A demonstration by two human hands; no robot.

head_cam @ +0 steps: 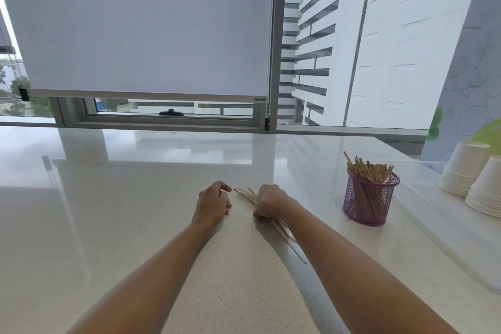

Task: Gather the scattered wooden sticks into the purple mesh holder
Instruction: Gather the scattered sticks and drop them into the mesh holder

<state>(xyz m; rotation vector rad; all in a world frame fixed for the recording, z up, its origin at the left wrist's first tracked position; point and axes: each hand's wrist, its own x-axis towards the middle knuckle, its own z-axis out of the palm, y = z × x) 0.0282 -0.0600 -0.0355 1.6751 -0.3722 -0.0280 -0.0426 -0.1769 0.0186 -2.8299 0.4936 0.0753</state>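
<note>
Right hand: the right hand (268, 202) rests on the countertop (135, 211) with its fingers curled down around a bundle of wooden sticks (248, 195), clasping them against the surface.
Bundle of sticks: it lies slanted on the countertop; the far ends fan out beyond the knuckles toward the left hand, and the near ends run back under the right wrist and forearm.
Left hand: the left hand (212, 202) sits just beside the fanned stick ends, fingers bent inward in a loose fist; whether it pinches anything I cannot tell.
Purple mesh holder: the purple mesh holder (368, 198) stands upright on the countertop to the right of the right hand, apart from it.
Sticks in holder: many wooden sticks in the holder (368, 169) lean at mixed angles, their tops poking above the rim.
Paper cups: two stacks of white paper cups (474, 179) stand upside down at the right edge, beyond the holder.
Background: a roller blind (141, 24) hangs partly lowered over the window behind the countertop.
</note>
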